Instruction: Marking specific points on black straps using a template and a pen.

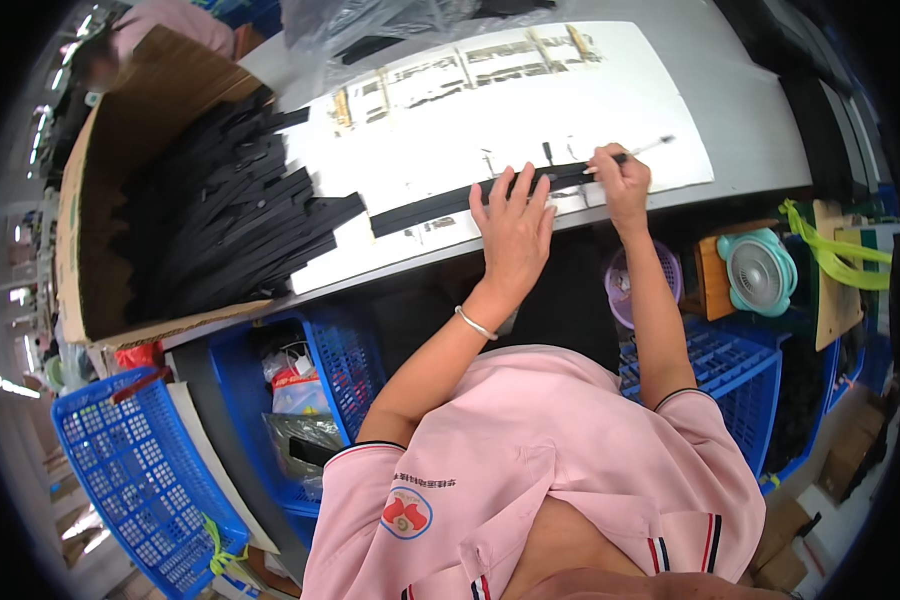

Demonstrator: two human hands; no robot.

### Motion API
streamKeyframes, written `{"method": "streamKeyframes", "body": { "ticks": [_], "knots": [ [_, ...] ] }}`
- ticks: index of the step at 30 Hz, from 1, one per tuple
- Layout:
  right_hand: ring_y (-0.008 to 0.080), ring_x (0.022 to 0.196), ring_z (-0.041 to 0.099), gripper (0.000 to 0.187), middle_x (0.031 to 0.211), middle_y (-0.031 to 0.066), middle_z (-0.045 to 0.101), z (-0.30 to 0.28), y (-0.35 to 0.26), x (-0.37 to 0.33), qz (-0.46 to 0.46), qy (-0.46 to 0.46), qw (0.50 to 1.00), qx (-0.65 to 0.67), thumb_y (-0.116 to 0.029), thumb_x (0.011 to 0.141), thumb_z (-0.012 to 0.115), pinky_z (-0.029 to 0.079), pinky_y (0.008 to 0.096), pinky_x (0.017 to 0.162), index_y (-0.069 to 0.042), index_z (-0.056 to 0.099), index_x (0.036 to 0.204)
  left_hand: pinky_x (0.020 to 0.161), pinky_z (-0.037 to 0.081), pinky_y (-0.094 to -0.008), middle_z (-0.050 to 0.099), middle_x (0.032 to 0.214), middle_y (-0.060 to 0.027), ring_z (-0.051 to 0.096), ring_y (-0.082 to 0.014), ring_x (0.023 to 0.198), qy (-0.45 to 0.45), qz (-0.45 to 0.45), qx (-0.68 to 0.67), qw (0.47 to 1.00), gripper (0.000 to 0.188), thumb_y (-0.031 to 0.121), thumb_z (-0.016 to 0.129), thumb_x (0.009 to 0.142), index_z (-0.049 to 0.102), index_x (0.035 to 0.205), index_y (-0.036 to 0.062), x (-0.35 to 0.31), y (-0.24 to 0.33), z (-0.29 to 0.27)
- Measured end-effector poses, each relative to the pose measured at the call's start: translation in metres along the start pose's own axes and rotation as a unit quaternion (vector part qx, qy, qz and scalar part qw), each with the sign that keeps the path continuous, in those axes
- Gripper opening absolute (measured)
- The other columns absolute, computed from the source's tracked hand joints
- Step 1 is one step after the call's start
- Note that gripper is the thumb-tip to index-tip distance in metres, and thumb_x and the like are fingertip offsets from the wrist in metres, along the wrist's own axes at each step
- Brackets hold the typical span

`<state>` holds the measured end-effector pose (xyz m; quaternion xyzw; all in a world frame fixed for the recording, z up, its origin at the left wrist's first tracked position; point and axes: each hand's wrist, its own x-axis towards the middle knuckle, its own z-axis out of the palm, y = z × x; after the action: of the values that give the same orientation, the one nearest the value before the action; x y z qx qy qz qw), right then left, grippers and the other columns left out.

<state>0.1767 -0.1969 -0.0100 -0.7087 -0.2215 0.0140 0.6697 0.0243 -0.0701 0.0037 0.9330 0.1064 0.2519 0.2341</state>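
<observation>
A long black strip [422, 213] lies along the near edge of a stained white board [660, 95]. Fingers spread, my left hand [513, 230] rests on the strip's middle part and holds nothing. At the strip's right end, my right hand [622, 190] is closed around a slim pen [652, 147] whose light shaft slants up to the right and is a little blurred. The tip of the pen is hidden by my fingers. A short black piece [547, 153] sits on the board just beyond the strip.
A cardboard box [88, 215] on its side spills many black strips [225, 215] onto the board's left part. Clear plastic bags [320, 30] lie at the back. Below the table edge are blue baskets [155, 480], a purple basket [658, 290] and a turquoise fan [760, 272].
</observation>
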Motion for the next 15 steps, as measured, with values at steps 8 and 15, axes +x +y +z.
{"method": "streamKeyframes", "body": {
  "ticks": [8,15],
  "knots": [
    [0.0043,0.066,0.055,0.022,0.08,0.0031,0.07,0.008,-0.006,0.0,-0.041,0.037,0.997,-0.058,-0.015,0.101,0.063,0.042,0.0207,0.058,0.001,0.072,0.089,0.118,0.016,-0.0664,0.048,0.15,-0.02,0.036,-0.0399,0.144,-0.038,0.025,-0.007,0.999,0.05,0.03,0.066,0.096,0.058,0.138,0.003,0.054,-0.047,0.011],
    [0.0068,0.068,0.061,0.019,0.077,0.0033,0.071,0.008,0.0,0.003,0.022,0.031,0.999,-0.02,-0.013,0.099,0.065,0.048,0.023,0.064,0.002,0.072,0.089,0.121,0.009,-0.0665,0.047,0.152,-0.0213,0.03,-0.04,0.15,0.016,-0.016,0.045,0.999,0.06,-0.006,0.059,0.079,0.058,0.137,0.0042,0.025,-0.09,-0.058]
  ]
}}
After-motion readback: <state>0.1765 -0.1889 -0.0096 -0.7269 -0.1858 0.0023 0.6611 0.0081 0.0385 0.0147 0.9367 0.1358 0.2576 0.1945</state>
